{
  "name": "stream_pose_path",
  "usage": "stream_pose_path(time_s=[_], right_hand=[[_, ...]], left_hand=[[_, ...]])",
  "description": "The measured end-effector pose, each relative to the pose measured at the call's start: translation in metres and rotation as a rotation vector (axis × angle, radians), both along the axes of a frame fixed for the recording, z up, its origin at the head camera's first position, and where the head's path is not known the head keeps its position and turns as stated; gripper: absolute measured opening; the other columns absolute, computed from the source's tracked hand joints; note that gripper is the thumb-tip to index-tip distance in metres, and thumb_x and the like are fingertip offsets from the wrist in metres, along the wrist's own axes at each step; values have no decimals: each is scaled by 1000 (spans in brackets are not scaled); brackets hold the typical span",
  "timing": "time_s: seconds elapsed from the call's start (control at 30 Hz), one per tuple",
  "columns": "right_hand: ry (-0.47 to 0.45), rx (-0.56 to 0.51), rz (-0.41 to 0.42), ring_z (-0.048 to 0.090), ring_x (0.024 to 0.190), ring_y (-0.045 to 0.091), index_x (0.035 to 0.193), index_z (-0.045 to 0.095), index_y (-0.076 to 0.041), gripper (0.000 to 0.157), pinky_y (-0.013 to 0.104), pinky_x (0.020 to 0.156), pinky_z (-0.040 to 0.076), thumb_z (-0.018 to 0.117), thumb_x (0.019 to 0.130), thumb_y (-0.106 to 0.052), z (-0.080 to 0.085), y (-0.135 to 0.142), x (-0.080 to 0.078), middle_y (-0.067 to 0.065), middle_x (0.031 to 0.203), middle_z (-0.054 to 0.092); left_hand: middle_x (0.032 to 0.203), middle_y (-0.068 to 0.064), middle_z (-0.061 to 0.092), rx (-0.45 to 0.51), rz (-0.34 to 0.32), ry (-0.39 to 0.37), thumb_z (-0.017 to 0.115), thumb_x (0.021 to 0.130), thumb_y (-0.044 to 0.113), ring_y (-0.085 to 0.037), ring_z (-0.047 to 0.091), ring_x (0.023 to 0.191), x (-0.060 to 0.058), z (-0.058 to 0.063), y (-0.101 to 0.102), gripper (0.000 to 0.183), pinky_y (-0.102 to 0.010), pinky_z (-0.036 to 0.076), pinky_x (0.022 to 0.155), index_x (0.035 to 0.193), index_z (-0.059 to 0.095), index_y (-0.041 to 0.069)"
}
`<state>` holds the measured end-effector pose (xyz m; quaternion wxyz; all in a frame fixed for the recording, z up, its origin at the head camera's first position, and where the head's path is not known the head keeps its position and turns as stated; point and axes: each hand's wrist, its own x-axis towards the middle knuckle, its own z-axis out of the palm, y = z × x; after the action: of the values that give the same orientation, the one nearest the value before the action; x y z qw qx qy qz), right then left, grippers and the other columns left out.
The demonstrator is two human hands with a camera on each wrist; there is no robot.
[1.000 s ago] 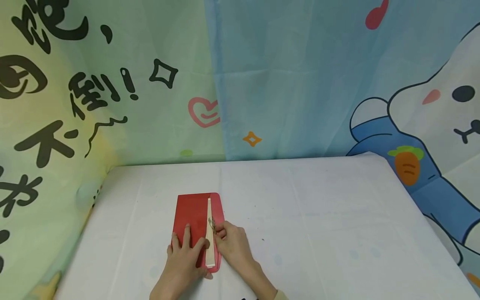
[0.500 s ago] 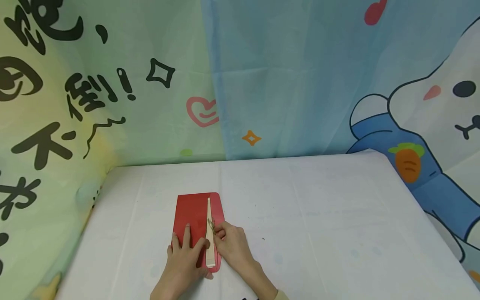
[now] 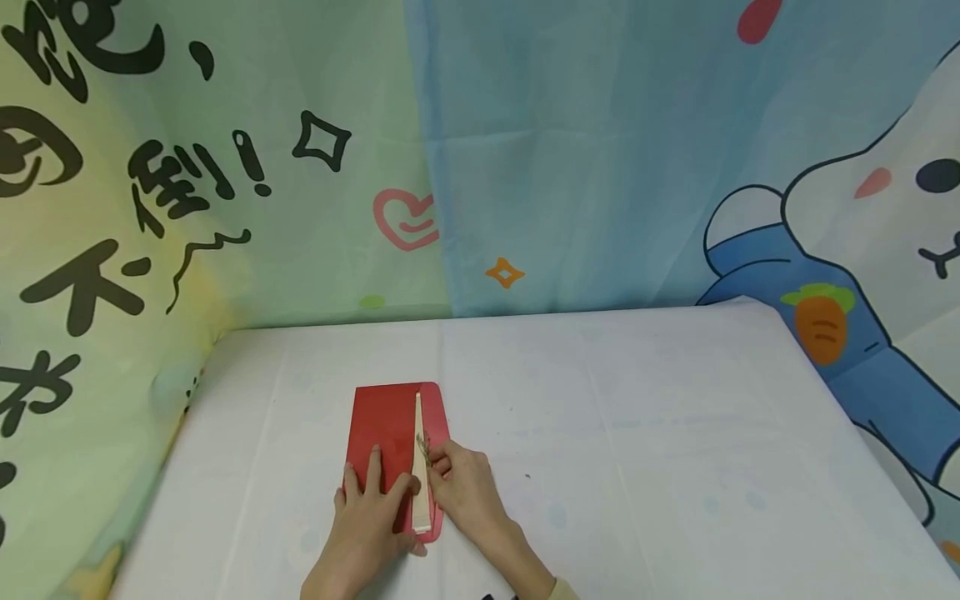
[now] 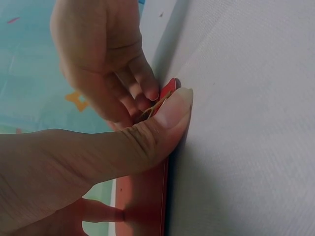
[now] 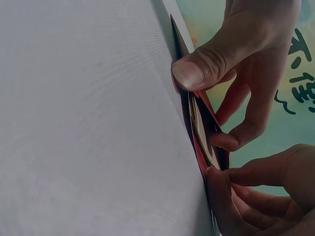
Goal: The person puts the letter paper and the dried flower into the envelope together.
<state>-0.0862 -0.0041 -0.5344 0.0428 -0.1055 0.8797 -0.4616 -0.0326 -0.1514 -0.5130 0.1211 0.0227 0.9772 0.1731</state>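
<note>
A flat red folder [image 3: 384,412] with rounded right corners lies on the white-covered table. Along its right side a narrow cream strip [image 3: 422,504] shows between the top cover and a lighter red border. Spread over the lower cover is my left hand [image 3: 366,525], its index fingertip at the cover's inner edge and its thumb [image 4: 170,113] on the near edge. My right hand [image 3: 467,492] pinches a thin, dried-looking sprig [image 3: 423,448] over the strip. Seen from the right wrist, the sprig's stem [image 5: 199,135] runs between the red layers; its pinched end is hidden by the fingertips.
The white tablecloth [image 3: 637,433] spreads around the folder, with small dark specks to its right. Printed fabric [image 3: 562,167] hangs behind the table and along its left side.
The camera view shifts slightly. Both hands, the folder and the sprig stay almost where they were.
</note>
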Motion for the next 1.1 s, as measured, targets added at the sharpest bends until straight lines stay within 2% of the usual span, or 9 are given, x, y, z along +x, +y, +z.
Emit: stream_pose_path(time_s=[0.3,0.47,0.67,1.1], right_hand=[[-11,-22,10,53,59,-1,90,69,-3,6,14,53,45,70,84,-2,1,-3,1,1,68,66],[-13,-2,13,53,59,-1,90,70,-4,6,13,53,44,70,84,-3,2,-5,2,0,68,66],[-35,19,14,53,58,-2,90,71,-6,7,14,52,43,70,83,-4,3,-6,3,-3,67,66],[-63,6,16,56,60,-1,91,72,-7,8,15,54,45,71,84,-6,2,-7,3,-3,69,68]], left_hand=[[151,-31,29,-3,-7,-6,90,55,46,-67,24,130,-1,2,1,72,-73,33,96,115,57,24],[151,-31,29,-8,-5,-26,90,55,46,-67,22,130,-1,1,1,74,-74,32,96,117,57,23],[150,-31,30,-16,-15,-7,90,54,46,-67,24,129,-1,1,1,77,-74,33,96,119,57,21],[149,-32,31,-24,9,-43,88,55,49,-67,23,130,-3,2,2,79,-75,32,97,121,56,22]])
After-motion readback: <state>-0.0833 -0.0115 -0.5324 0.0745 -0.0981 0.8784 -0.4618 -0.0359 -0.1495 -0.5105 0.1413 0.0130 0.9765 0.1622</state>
